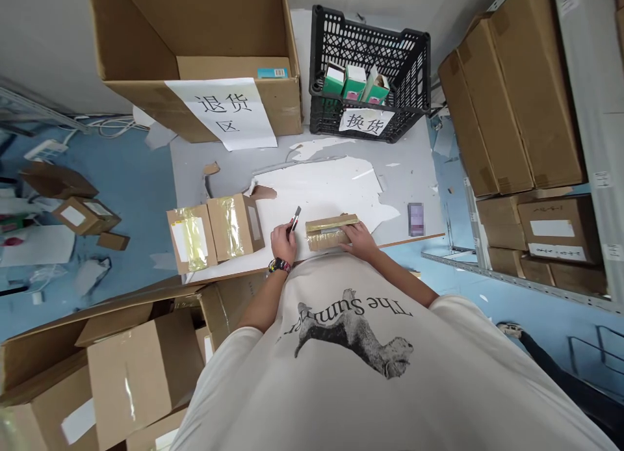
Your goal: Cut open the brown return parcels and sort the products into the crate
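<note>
My left hand (283, 244), with a patterned band at the wrist, is closed around a box cutter (295, 218) that points up and away from me. Just to its right lies a small cardboard box (324, 238) sealed with shiny tape, at the table's near edge. My right hand (359, 240) grips the right end of this box, fingers on top and thumb on the near side. The cutter is apart from the box. Two taped cardboard boxes, one with a white label (192, 238) and a taller one (231, 227), stand left of my left hand.
A big open carton (287, 110) with a paper sign and a black plastic crate (370, 116) holding green-and-white boxes stand at the back. A purple item (416, 219) lies at right. Shelves of cartons (529, 132) flank the right; a carton of boxes (131, 373) sits lower left.
</note>
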A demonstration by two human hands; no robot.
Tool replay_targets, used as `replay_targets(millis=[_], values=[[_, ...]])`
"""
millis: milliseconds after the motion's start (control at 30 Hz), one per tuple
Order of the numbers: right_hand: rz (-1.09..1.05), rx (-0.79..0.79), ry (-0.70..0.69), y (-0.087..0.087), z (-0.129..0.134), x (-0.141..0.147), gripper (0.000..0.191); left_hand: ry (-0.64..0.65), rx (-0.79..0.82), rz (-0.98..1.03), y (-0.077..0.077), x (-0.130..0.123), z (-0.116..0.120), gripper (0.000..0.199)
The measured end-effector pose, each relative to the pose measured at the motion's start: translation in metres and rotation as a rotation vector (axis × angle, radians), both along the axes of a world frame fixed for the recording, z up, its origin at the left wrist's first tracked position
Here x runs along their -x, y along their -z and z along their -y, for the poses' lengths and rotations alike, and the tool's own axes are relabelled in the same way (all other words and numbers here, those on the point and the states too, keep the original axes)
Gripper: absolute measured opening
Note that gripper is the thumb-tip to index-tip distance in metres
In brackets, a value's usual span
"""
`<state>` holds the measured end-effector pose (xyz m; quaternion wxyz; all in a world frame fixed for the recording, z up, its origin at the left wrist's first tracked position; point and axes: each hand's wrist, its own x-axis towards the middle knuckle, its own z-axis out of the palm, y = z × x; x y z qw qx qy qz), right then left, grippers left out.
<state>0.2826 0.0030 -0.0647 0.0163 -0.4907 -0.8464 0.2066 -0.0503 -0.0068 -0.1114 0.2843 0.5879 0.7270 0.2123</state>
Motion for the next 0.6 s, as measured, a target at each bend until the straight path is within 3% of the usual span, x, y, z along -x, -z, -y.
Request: replay_targets(millis=[67,167,233,333,467,600], values=[[-0.014,0.010,-0.022,0.002,-0.002,0.000,0.063,0.131,-0.083,0.062,-0.018,-0.007,0.003,0.037],[-0.041,-0.015,-0.074,0.006,-0.005,0.000,0.050,0.487,-0.097,0.173,-0.040,-0.021,0.008,0.039],[-0.057,-0.034,-0.117,0.008,-0.006,-0.001,0.039,0.660,-0.082,0.189,-0.051,-0.031,0.009,0.039],[-0.086,-0.050,-0.177,0.011,-0.006,0.001,0.033,0.663,-0.087,0.168,-0.063,-0.043,0.005,0.041],[-0.128,-0.046,-0.263,0.015,-0.004,0.007,0.040,0.602,-0.038,0.224,-0.070,-0.048,-0.010,0.043],[-0.164,-0.013,-0.318,0.016,0.000,0.008,0.036,0.795,0.124,0.240,-0.063,-0.046,-0.023,0.046]])
